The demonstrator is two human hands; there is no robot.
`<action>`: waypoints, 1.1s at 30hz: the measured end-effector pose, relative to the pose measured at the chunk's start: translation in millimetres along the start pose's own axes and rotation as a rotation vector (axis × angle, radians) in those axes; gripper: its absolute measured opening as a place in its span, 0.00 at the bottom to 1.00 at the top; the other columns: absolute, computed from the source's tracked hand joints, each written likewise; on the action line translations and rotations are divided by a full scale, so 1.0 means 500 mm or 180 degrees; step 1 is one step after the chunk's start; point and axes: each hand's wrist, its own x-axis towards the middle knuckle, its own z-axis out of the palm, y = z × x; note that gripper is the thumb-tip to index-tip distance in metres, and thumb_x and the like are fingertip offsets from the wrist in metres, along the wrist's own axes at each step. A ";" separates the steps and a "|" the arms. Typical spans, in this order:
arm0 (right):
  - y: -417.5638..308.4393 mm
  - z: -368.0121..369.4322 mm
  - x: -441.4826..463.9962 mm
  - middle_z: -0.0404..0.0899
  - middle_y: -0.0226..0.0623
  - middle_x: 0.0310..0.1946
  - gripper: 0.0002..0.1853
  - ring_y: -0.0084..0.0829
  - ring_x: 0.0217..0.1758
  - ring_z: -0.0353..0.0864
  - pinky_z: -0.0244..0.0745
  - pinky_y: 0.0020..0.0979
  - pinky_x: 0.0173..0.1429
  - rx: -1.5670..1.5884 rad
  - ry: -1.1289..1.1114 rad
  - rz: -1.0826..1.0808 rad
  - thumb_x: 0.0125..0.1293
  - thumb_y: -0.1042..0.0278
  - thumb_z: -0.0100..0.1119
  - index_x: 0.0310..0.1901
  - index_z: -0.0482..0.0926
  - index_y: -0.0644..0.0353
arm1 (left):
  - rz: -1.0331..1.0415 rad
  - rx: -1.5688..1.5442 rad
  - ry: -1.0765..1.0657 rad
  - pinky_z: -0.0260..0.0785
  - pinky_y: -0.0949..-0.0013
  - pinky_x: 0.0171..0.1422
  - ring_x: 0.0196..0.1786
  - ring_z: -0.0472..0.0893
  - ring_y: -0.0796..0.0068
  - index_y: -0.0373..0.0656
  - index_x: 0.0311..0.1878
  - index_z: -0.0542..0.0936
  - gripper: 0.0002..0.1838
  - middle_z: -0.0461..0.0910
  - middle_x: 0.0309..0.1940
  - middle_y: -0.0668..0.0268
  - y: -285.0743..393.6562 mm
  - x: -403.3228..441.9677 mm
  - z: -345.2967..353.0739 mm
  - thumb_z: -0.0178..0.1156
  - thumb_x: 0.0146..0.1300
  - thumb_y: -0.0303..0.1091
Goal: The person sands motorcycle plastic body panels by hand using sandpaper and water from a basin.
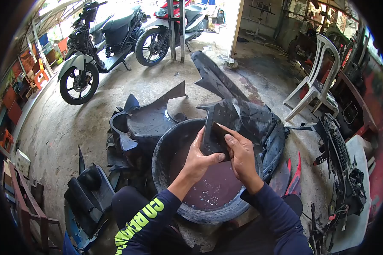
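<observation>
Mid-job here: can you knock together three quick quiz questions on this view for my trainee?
1. True or false: the left hand and the right hand both hold the dark panel.
2. What is in the basin? A) dry sand B) murky purplish liquid C) loose bolts
3. Fill in: in the picture, the pale plastic chair stands to the ____ of the basin.

Key:
1. True
2. B
3. right
</observation>
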 end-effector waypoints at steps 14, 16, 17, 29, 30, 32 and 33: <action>-0.013 0.009 0.054 0.76 0.49 0.63 0.22 0.47 0.73 0.68 0.62 0.45 0.76 -0.3504 -0.1361 -0.2105 0.61 0.76 0.57 0.59 0.78 0.62 | -0.1173 -0.1123 -0.0053 0.81 0.66 0.54 0.54 0.82 0.67 0.39 0.74 0.59 0.45 0.73 0.59 0.59 0.092 -0.067 -0.059 0.57 0.49 0.07; -0.021 0.026 0.046 0.77 0.49 0.61 0.21 0.47 0.72 0.70 0.63 0.46 0.75 -0.3785 -0.1543 -0.2233 0.61 0.75 0.58 0.58 0.79 0.62 | -0.1196 -0.0973 0.0029 0.81 0.66 0.54 0.54 0.83 0.68 0.38 0.73 0.60 0.44 0.74 0.58 0.59 0.078 -0.065 -0.061 0.57 0.49 0.07; -0.021 0.037 0.043 0.78 0.48 0.60 0.20 0.47 0.71 0.71 0.64 0.46 0.74 -0.4051 -0.1691 -0.2383 0.61 0.73 0.58 0.56 0.79 0.63 | -0.1226 -0.0788 0.0092 0.81 0.67 0.54 0.53 0.83 0.69 0.36 0.72 0.61 0.43 0.75 0.58 0.58 0.074 -0.061 -0.061 0.58 0.49 0.07; -0.040 -0.005 0.081 0.75 0.45 0.65 0.27 0.43 0.72 0.69 0.58 0.47 0.78 -0.4158 -0.1874 -0.2352 0.57 0.75 0.61 0.61 0.77 0.61 | -0.1341 -0.1041 0.0050 0.79 0.70 0.49 0.48 0.83 0.72 0.33 0.68 0.65 0.39 0.74 0.56 0.61 0.091 -0.054 -0.065 0.59 0.48 0.09; -0.049 -0.010 0.104 0.76 0.47 0.63 0.26 0.43 0.72 0.70 0.59 0.46 0.78 -0.4384 -0.1698 -0.2464 0.57 0.75 0.60 0.60 0.77 0.61 | -0.1361 -0.1084 -0.0090 0.79 0.69 0.54 0.52 0.82 0.72 0.33 0.66 0.66 0.38 0.77 0.53 0.63 0.097 -0.052 -0.063 0.61 0.47 0.08; -0.049 0.006 0.062 0.76 0.47 0.63 0.24 0.44 0.72 0.70 0.59 0.46 0.77 -0.4201 -0.2009 -0.2326 0.58 0.74 0.59 0.59 0.78 0.61 | -0.1342 -0.1050 -0.0143 0.79 0.69 0.54 0.51 0.83 0.72 0.33 0.65 0.68 0.38 0.78 0.52 0.63 0.086 -0.052 -0.071 0.62 0.46 0.09; -0.049 0.021 0.041 0.77 0.48 0.62 0.23 0.44 0.72 0.70 0.59 0.46 0.77 -0.4001 -0.2311 -0.2213 0.60 0.74 0.57 0.58 0.79 0.62 | -0.1305 -0.0995 -0.0194 0.78 0.69 0.54 0.50 0.83 0.73 0.33 0.64 0.69 0.37 0.79 0.50 0.63 0.081 -0.048 -0.074 0.63 0.45 0.09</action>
